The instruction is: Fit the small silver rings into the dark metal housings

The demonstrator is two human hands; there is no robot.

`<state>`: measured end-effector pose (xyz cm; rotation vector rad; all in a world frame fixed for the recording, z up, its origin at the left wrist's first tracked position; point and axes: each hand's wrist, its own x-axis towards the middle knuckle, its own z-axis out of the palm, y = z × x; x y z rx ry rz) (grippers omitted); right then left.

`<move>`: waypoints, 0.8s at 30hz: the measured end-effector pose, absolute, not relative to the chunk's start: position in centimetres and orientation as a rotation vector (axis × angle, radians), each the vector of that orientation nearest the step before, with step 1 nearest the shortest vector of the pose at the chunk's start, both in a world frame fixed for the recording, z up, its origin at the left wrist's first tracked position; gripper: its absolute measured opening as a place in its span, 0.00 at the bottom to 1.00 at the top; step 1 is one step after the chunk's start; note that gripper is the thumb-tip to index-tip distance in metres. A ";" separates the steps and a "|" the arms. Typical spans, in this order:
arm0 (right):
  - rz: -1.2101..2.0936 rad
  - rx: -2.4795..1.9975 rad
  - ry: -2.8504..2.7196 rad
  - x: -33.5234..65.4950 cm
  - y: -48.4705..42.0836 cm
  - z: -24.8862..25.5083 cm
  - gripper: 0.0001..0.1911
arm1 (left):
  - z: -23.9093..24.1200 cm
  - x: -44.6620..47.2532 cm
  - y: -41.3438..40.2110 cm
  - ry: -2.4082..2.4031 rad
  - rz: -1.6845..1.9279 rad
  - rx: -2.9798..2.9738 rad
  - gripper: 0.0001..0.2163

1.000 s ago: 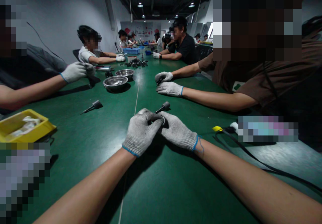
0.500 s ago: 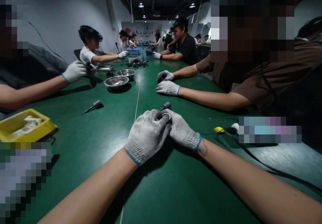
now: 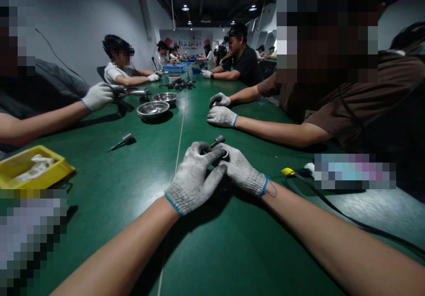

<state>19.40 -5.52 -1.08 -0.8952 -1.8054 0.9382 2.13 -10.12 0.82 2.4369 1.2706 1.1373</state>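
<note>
Both of my hands wear whitish knit gloves with grey-stained fingers and meet above the green table. My right hand (image 3: 245,171) curls round a small metal ring-shaped part (image 3: 226,155); only its bright curved rim shows. My left hand (image 3: 195,178) has its index finger and thumb on that part, with a gap between them nearer the palm. Just beyond my fingers is a dark metal piece with a cylindrical head (image 3: 218,140), its thin end partly hidden by my left hand. A similar piece with a thin rod (image 3: 122,142) lies farther left.
Two steel bowls (image 3: 152,109) stand ahead, with a heap of dark parts (image 3: 181,83) behind. At left is a yellow bin (image 3: 33,167) holding white items. A black cable (image 3: 327,203) with a yellow tip runs along the right. Gloved co-workers sit on both sides.
My left index finger and thumb have spread apart, showing more of the metal rim. My right hand has barely moved. The co-worker at right has lifted the far hand's fingers slightly.
</note>
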 end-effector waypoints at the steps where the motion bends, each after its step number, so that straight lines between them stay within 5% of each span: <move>1: 0.943 -0.895 -1.803 19.4 -5.5 -1.1 0.05 | 0.8 2.2 -10.1 1.271 1.144 2.454 0.17; 24: 0.944 -0.834 -1.876 19.1 -5.9 -0.9 0.06 | 1.3 0.8 -9.6 1.213 1.334 2.526 0.11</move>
